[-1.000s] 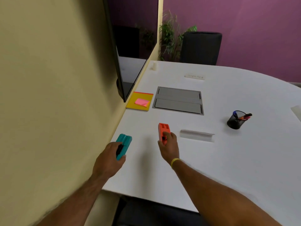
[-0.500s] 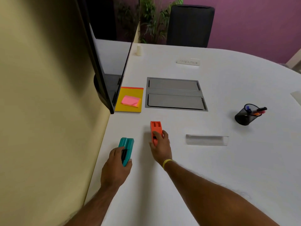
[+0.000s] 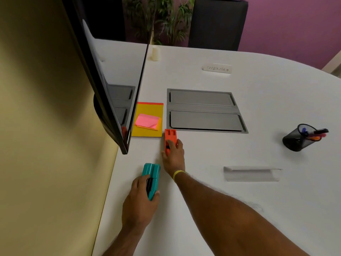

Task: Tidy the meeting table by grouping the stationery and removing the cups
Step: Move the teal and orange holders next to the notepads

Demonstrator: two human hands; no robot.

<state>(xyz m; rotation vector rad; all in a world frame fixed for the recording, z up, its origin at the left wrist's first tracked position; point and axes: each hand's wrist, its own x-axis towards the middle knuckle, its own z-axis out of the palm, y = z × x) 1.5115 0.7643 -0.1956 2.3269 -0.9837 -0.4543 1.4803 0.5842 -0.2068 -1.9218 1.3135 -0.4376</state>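
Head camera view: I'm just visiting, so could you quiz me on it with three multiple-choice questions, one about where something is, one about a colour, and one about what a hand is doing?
1. Where is the orange stapler?
A. Just right of the yellow notepad, at its near corner
B. Inside the mesh pen pot
C. On the black chair

2. What colour is the second stapler, held by the left hand?
A. White
B. Teal
C. Purple

3. What is the right hand doing?
A. Lying flat and holding nothing
B. Lifting a cup
C. Gripping the orange stapler

Answers:
1. A: its far end sits beside the notepad's near right corner.
2. B: the body showing past the fingers is teal.
3. C: the fingers curl over the stapler's near end.
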